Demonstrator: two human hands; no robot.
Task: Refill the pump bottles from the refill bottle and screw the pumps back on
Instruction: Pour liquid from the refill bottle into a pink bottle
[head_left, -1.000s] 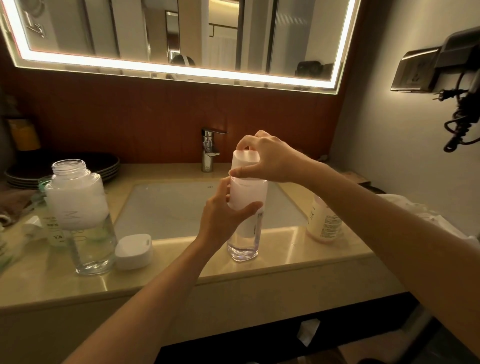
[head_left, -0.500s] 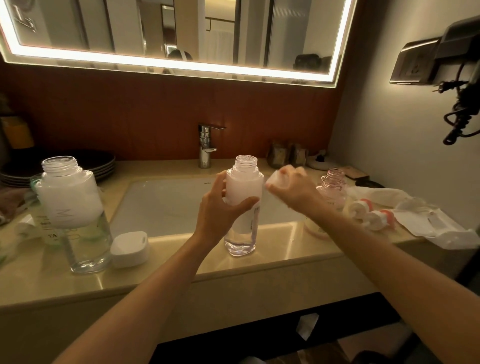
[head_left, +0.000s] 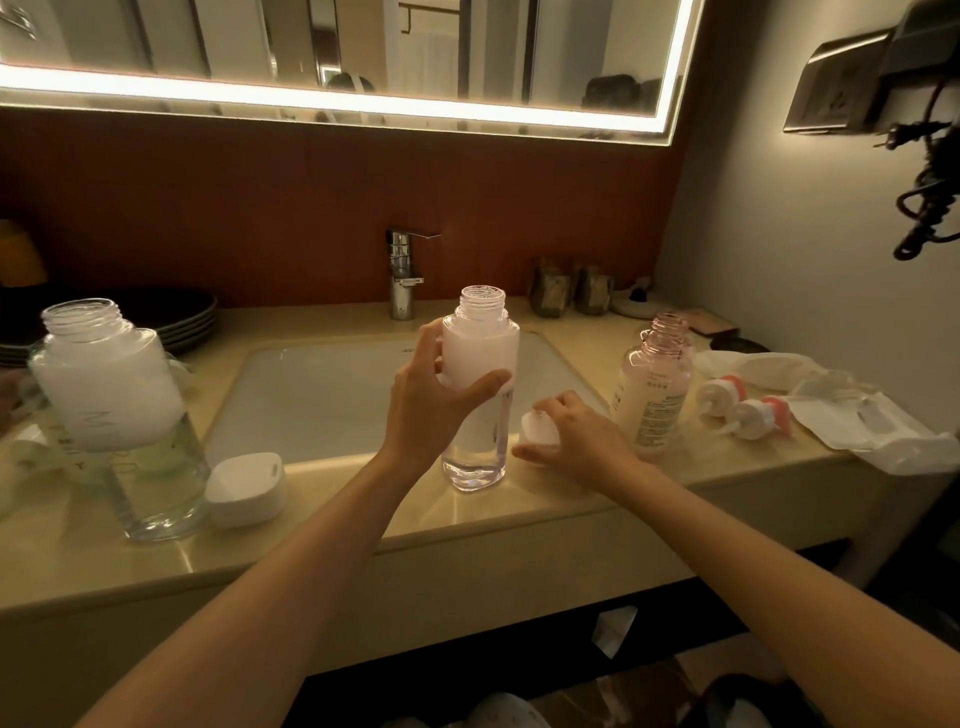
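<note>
A tall clear bottle with a white label (head_left: 480, 374) stands uncapped on the counter's front edge, and my left hand (head_left: 431, 400) grips its middle. My right hand (head_left: 571, 436) holds the bottle's white cap (head_left: 539, 428) low against the counter, just right of the bottle. A larger open bottle with a white label (head_left: 111, 410) stands at the left, its white lid (head_left: 247, 488) lying beside it. An open pink bottle (head_left: 657, 384) stands at the right. Two white pump heads with orange collars (head_left: 743, 408) lie beyond it.
The white sink basin (head_left: 322, 400) and chrome tap (head_left: 402, 275) sit behind the bottles. Dark plates (head_left: 176, 312) are stacked at back left. A white plastic bag (head_left: 878, 421) lies at the right. Small jars (head_left: 569, 291) stand by the back wall. A hairdryer cord (head_left: 930, 197) hangs on the right wall.
My right hand took the cap off the tall bottle and lowered it to the counter on the right. My left hand stayed on the bottle.
</note>
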